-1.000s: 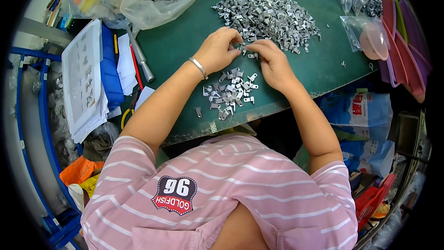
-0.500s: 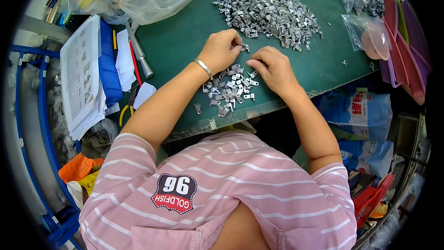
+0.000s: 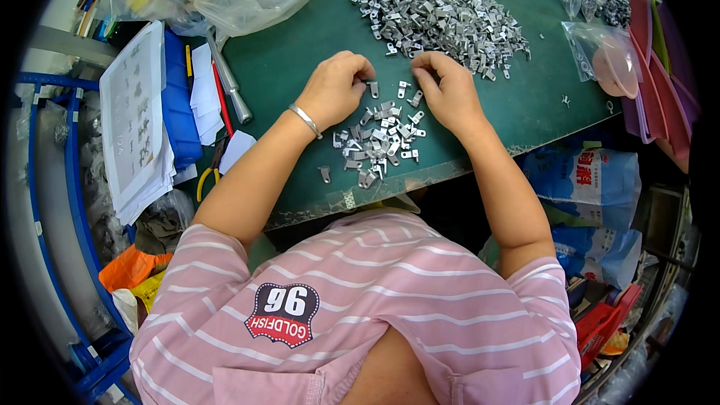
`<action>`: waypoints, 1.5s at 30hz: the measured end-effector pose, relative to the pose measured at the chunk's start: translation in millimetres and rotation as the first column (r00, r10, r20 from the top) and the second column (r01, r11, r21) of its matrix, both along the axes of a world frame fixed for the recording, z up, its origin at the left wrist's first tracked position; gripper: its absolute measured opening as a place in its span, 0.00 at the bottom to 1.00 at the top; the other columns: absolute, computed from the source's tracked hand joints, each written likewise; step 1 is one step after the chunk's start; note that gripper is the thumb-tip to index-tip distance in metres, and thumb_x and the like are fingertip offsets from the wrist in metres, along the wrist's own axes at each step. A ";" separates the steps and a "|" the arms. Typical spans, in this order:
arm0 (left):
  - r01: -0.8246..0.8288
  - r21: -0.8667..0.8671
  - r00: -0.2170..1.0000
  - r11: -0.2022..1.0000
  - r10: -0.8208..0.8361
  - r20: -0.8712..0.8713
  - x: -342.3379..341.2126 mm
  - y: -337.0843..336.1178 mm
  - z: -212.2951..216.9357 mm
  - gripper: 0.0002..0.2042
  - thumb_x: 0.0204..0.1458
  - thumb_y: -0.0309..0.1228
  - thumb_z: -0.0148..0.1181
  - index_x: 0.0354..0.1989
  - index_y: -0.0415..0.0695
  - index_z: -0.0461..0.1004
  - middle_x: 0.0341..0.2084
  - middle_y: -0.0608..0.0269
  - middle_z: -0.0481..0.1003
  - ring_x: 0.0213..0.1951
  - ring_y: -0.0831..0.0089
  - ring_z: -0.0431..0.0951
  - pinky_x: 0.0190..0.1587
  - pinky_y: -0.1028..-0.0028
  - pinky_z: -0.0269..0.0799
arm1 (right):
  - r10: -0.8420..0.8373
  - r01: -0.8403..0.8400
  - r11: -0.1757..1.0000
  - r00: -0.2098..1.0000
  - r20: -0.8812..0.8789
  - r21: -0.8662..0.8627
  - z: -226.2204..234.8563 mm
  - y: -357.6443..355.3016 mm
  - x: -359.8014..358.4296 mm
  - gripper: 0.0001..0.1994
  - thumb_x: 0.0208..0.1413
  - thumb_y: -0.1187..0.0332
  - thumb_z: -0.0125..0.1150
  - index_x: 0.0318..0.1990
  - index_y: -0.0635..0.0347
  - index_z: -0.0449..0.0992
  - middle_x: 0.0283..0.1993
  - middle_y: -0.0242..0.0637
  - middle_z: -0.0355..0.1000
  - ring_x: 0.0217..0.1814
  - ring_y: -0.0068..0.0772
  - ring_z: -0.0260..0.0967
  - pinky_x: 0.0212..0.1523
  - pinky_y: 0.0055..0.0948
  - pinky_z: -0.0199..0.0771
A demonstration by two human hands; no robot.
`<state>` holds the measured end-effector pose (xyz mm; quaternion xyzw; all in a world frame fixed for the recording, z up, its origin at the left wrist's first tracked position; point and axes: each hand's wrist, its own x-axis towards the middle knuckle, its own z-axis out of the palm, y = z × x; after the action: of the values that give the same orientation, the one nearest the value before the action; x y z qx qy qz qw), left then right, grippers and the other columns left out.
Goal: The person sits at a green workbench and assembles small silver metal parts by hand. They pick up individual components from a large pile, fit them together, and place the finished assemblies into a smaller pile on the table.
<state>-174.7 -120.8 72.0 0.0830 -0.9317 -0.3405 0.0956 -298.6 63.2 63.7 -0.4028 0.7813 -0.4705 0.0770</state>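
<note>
My left hand (image 3: pixel 331 88), with a metal bangle at the wrist, is curled over the green table; a small metal bracket (image 3: pixel 373 89) shows at its closed fingertips. Across a narrow gap, my right hand (image 3: pixel 448 95) has thumb and forefinger slightly apart, with nothing visible between them. Close to its thumb lie a loose bracket (image 3: pixel 415 98) and another bracket (image 3: pixel 403 88). A small heap of bent grey brackets (image 3: pixel 381 139), each with a hole, lies between my forearms. Beyond both hands spreads a much larger pile of similar brackets (image 3: pixel 442 19).
Left on the green table (image 3: pixel 289 79) are a clear bag (image 3: pixel 262 7) of parts, a metal rod (image 3: pixel 232 90), a red pen (image 3: pixel 223 97), yellow-handled pliers (image 3: pixel 210 172) and a blue bin (image 3: pixel 177 105) with papers. A pink cup (image 3: pixel 615 71) in plastic stands at the right edge.
My hands have drawn slightly apart, the left shifting left and the right upward. Brackets now show in the gap between them, above the small heap. The view has shifted a little.
</note>
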 end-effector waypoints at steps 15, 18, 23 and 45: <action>-0.069 -0.079 0.979 0.995 0.052 -0.196 -60.3 7.9 -25.7 0.11 0.48 0.28 0.69 0.39 0.43 0.77 0.32 0.58 0.74 0.34 0.62 0.78 0.40 0.67 0.75 | 0.066 -0.081 0.992 0.986 -0.155 -0.094 6.3 12.1 -10.8 0.07 0.51 0.81 0.61 0.38 0.64 0.80 0.36 0.42 0.75 0.37 0.42 0.76 0.42 0.34 0.77; -0.083 -0.103 0.966 0.991 0.055 -0.252 -61.4 7.7 -30.7 0.10 0.47 0.28 0.70 0.37 0.42 0.77 0.32 0.58 0.74 0.34 0.62 0.78 0.40 0.66 0.75 | 0.003 -0.006 0.999 0.999 -0.054 -0.052 1.5 23.1 -16.7 0.09 0.52 0.83 0.59 0.39 0.63 0.80 0.38 0.42 0.77 0.38 0.39 0.76 0.41 0.32 0.77; -0.106 -0.134 0.959 0.985 0.066 -0.276 -64.2 8.6 -27.1 0.08 0.48 0.26 0.68 0.36 0.42 0.78 0.29 0.58 0.76 0.32 0.59 0.79 0.38 0.66 0.75 | 0.118 -0.126 0.992 0.974 -0.195 -0.026 -2.8 13.3 6.3 0.09 0.51 0.79 0.61 0.40 0.61 0.80 0.40 0.43 0.78 0.41 0.44 0.76 0.45 0.37 0.76; -0.029 -0.120 0.983 0.992 0.007 -0.183 -53.1 14.3 -20.5 0.07 0.49 0.25 0.67 0.36 0.41 0.80 0.35 0.57 0.75 0.36 0.64 0.78 0.41 0.67 0.75 | -0.204 0.215 0.974 0.969 -0.138 0.068 1.3 18.4 -14.6 0.10 0.51 0.76 0.60 0.42 0.65 0.76 0.37 0.48 0.78 0.39 0.49 0.78 0.43 0.38 0.78</action>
<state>-227.9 -106.4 51.6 0.0541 -0.9374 -0.2880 0.1882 -313.2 81.6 65.0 -0.3443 0.8417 -0.4159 -0.0079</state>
